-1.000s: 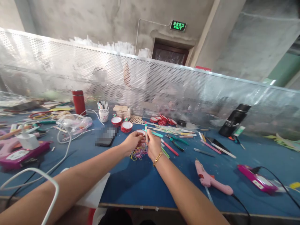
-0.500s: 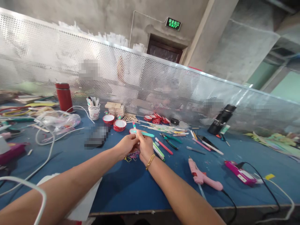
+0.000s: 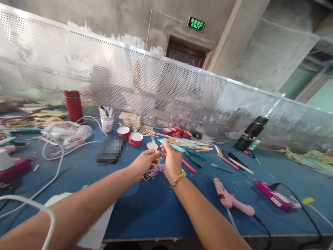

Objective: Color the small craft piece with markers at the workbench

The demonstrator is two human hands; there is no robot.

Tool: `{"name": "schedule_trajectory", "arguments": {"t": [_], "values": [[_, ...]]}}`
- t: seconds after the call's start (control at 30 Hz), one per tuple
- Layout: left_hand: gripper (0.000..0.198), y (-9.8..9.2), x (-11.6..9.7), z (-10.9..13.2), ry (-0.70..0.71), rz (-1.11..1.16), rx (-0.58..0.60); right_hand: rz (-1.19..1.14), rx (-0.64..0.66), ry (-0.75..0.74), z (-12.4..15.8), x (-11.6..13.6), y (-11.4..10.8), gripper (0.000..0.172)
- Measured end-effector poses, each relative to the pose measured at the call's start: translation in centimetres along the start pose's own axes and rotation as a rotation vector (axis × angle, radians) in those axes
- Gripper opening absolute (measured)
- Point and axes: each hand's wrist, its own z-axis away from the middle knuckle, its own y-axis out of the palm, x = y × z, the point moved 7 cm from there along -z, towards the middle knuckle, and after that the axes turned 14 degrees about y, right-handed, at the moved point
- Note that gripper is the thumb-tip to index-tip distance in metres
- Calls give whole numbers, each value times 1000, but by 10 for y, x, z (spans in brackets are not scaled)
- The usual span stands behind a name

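Between the fingers of my left hand (image 3: 142, 164) is a wooden craft stick (image 3: 154, 143), its upper end coloured red and green. My right hand (image 3: 172, 160) is closed around a turquoise marker pen (image 3: 174, 146), whose tip points left toward the stick without touching it. Under and behind my hands lies a pile of colourful small bands or clips (image 3: 155, 170), partly covered. Just beyond my fingers sits a round red-rimmed piece with a white top (image 3: 152, 146). Two taller red-and-white round pieces (image 3: 135, 139) stand to its left.
A pink glue gun (image 3: 231, 199) and a purple power strip (image 3: 273, 195) lie on the right, with cables. Pliers (image 3: 193, 159) and a red marker (image 3: 188, 166) are beside my right hand. A phone (image 3: 111, 150), a pen cup (image 3: 107, 123) and a red flask (image 3: 73, 107) stand left.
My right hand has moved right with the marker, away from the craft stick and my left hand. The marker's tip now points at the stick from the side. The view has shifted slightly.
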Motion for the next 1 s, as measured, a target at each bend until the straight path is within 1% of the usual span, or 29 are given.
{"name": "schedule_trajectory", "arguments": {"t": [0.1, 0.17, 0.27, 0.43, 0.53, 0.7, 0.87, 0.93, 1.0], "values": [[18, -2, 5, -3, -1, 77, -21, 37, -13, -20, 4, 0, 1, 25], [21, 1, 8, -4, 3, 128, -18, 60, -20, -41, 5, 1, 1, 21], [26, 4, 11, -5, 19, 147, -23, 74, -24, -61, 6, 0, 1, 17], [23, 10, 23, -4, 5, 146, -3, 70, -7, -27, 5, -7, 3, 20], [22, 8, 27, -5, 27, 149, -36, 85, 20, -36, 6, -6, 5, 21], [21, 5, 22, -1, 122, 175, -110, 116, 45, -82, 7, -2, 4, 22], [25, 7, 12, 16, 166, 168, -163, 102, 35, -113, 7, 3, 2, 23], [25, 9, 9, 22, 178, 144, -162, 85, 22, -101, 7, 4, 1, 22], [24, 13, 3, 21, 189, 106, -130, 56, 2, -76, 5, 4, -1, 22]]}}
